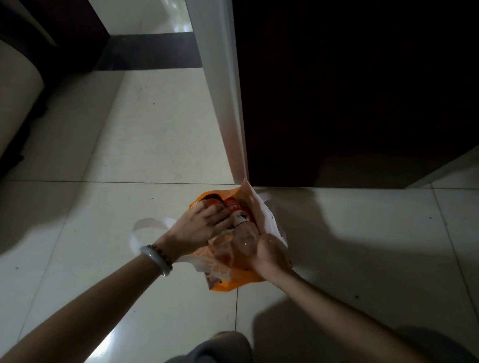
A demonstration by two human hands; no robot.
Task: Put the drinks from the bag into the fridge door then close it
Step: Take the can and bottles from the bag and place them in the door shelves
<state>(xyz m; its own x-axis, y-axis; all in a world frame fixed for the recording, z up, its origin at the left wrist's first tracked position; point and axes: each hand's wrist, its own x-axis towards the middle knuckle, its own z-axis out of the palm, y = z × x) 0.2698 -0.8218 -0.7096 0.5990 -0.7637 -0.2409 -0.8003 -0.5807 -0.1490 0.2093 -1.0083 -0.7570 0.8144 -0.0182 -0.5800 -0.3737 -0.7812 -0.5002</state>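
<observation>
1. Orange plastic bag: on the tiled floor, just beside the fridge's base.
2. Left hand: fingers curled over a bottle inside.
3. Right hand: pinching the bag's rim apart.
4. Step: taking out drinks; next, lift one clear toward the fridge door.

floor is big pale glossy ceramic tiles, shiny enough to throw back window glare near their bottom edge. the thin orange and white plastic carrier bag is crinkly and a bit translucent at the handles, and the clear plastic bottle with the red label inside it looks smooth and slick. the pale green polished stone bangle is glossy, the brown bead bracelet beside it duller. the dark slab looks matt
</observation>
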